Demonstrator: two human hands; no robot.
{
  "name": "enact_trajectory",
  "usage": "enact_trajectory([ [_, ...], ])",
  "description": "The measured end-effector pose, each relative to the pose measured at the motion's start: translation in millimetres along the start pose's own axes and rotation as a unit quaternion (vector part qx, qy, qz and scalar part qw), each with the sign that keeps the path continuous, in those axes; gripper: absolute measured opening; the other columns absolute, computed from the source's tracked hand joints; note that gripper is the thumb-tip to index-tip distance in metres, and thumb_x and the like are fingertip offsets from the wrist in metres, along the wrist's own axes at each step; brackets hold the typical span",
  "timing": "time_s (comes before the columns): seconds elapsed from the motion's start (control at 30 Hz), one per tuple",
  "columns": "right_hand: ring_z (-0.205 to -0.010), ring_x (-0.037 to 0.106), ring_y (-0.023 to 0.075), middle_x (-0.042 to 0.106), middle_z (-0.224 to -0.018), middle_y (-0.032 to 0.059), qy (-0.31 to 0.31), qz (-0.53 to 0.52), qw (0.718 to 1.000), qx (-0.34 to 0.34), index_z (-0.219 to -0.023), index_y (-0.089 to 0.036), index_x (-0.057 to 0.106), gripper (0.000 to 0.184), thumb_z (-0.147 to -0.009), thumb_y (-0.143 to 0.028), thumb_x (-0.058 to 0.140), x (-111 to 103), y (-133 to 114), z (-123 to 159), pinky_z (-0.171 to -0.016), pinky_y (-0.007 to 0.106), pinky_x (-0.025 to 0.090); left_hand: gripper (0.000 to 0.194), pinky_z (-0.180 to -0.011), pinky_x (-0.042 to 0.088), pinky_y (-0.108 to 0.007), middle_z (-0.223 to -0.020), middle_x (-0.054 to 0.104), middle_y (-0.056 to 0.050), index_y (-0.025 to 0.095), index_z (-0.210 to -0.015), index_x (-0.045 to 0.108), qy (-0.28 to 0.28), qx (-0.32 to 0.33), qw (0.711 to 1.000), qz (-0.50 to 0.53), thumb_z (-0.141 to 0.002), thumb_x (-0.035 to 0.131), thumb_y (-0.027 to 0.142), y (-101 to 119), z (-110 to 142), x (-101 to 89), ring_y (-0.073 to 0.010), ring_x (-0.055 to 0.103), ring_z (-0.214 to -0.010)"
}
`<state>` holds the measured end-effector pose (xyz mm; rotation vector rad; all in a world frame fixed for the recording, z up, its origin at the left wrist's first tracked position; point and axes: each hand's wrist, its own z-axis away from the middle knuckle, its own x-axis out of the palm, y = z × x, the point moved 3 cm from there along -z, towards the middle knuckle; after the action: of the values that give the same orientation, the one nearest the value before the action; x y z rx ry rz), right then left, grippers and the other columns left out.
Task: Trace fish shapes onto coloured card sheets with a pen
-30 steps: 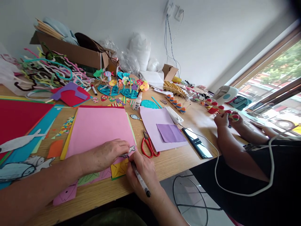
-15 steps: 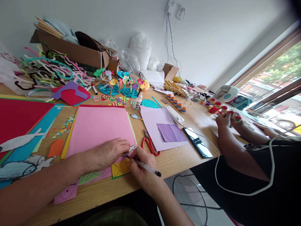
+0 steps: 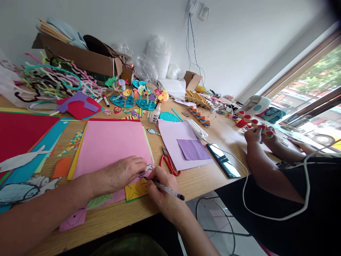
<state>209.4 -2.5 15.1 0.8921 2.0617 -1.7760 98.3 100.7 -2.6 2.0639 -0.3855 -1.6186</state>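
My left hand [image 3: 130, 172] rests on a pink paper sheet [image 3: 114, 142], fingers together and bent, pressing a small white paper fish cutout [image 3: 146, 170] against it. Part of the cutout lies hidden under the fingertips. A pen [image 3: 167, 189] with a clear barrel and black end is gripped in my right hand [image 3: 162, 186], its tip at the cutout's lower edge. Just below the hands lies a yellow paper piece [image 3: 133, 192] with drawn outlines. Red-handled pliers or cutters [image 3: 167, 160] lie to the right of the pink sheet.
To the right are lilac paper [image 3: 170, 142], a purple piece [image 3: 193, 150] and a phone [image 3: 223, 160]. A glue bottle [image 3: 155, 114] stands behind. White paper fish [image 3: 18, 192] and coloured sheets lie left. Another person's hands [image 3: 253, 137] hold red-topped pieces at right.
My right hand and the pen have shifted very slightly, and a little more of the fish cutout shows. The whole view has moved slightly. My left hand stays on the cutout.
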Motion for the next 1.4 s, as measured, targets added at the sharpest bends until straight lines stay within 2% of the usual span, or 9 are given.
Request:
enact_trajectory([
  [0.5,-0.048,0.039,0.0100,0.042,-0.055,-0.0060,-0.011,0.003,1.000,-0.001,-0.069,-0.021,0.044,0.014,-0.067,-0.008,0.043,-0.2,2.5,0.9,-0.048,0.020,0.027,0.018,-0.086,0.046,-0.033,-0.097,0.063,-0.006,0.015,-0.092,0.062,-0.009,-0.007,1.000,-0.012,-0.085,0.051,0.003,1.9,0.0,-1.7,-0.0207,0.057,-0.093],
  [0.93,-0.049,0.039,0.0103,0.044,-0.056,-0.0053,-0.012,0.001,1.000,-0.006,-0.068,-0.021,0.045,0.012,-0.066,-0.010,0.042,1.1,1.7,-0.2,-0.048,0.021,0.027,0.015,-0.081,0.045,-0.031,-0.092,0.061,-0.005,0.016,-0.087,0.058,0.008,0.009,1.000,-0.007,-0.086,0.049,0.003,-3.3,0.2,3.1,-0.0194,0.055,-0.088],
  [1.17,-0.047,0.036,0.0100,0.042,-0.054,-0.0060,-0.019,-0.082,0.996,0.043,-0.066,-0.021,0.047,0.006,-0.069,-0.016,0.045,-6.7,4.0,-8.4,-0.045,0.021,0.026,0.018,-0.079,0.044,-0.029,-0.090,0.060,-0.004,0.017,-0.089,0.059,0.011,0.012,1.000,0.016,-0.087,0.046,0.004,-3.9,-0.8,1.8,-0.0184,0.055,-0.086],
  [1.4,-0.048,0.038,0.0094,0.045,-0.054,-0.0061,-0.041,-0.086,0.995,0.039,-0.066,-0.020,0.048,0.009,-0.065,-0.013,0.044,0.8,3.4,-14.5,-0.046,0.020,0.028,0.022,-0.076,0.044,-0.027,-0.086,0.060,-0.003,0.017,-0.084,0.057,0.010,0.006,0.999,0.049,-0.088,0.039,0.005,0.6,-0.5,-2.8,-0.0170,0.054,-0.081],
])
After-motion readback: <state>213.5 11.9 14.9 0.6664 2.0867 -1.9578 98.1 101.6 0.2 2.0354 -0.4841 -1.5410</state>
